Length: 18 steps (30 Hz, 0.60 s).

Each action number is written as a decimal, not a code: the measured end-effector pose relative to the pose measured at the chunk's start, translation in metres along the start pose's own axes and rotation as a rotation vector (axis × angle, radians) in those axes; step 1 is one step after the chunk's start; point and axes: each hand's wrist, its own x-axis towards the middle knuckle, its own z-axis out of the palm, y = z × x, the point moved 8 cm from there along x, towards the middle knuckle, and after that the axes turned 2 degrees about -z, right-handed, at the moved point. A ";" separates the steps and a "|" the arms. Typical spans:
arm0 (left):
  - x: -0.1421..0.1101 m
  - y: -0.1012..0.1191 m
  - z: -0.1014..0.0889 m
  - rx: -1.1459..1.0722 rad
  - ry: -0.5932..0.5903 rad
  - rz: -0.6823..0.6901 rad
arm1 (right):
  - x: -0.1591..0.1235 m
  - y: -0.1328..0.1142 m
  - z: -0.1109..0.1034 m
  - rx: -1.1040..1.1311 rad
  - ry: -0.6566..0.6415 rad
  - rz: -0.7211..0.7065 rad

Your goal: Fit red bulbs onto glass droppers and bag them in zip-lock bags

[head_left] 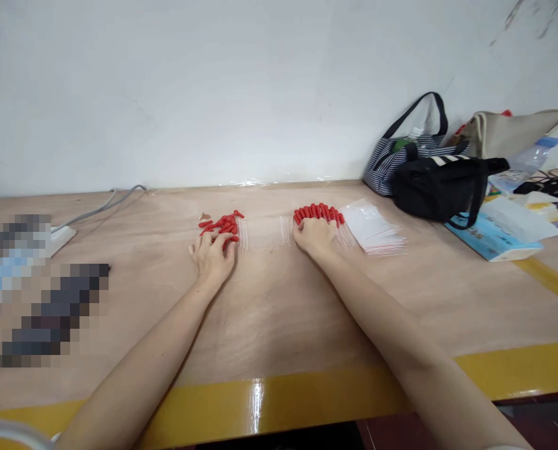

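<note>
My left hand rests at the near edge of a loose pile of small red pieces. Its fingers are curled, with one red piece showing between thumb and forefinger. Beside the pile, thin clear sticks lie side by side in a row that runs to the right. My right hand is bent over the row's right part, fingers closed and their tips mostly hidden. Just beyond it, red ends sit close together on clear sticks. Whatever the right fingertips pinch is too small to make out.
Clear zip bags lie right of the sticks. Farther right are a striped bag, a black bag and a blue tissue pack. A grey cable and a white power strip lie at left. Yellow tape edges the table.
</note>
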 end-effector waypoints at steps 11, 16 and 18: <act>0.012 0.001 0.021 0.052 -0.088 0.122 | 0.012 -0.011 0.020 -0.046 -0.249 0.101; 0.012 0.004 0.018 0.056 -0.066 0.135 | -0.005 -0.011 -0.004 -0.017 -0.051 0.007; 0.012 0.005 0.015 0.026 -0.048 0.116 | -0.017 -0.008 -0.017 -0.016 0.049 -0.065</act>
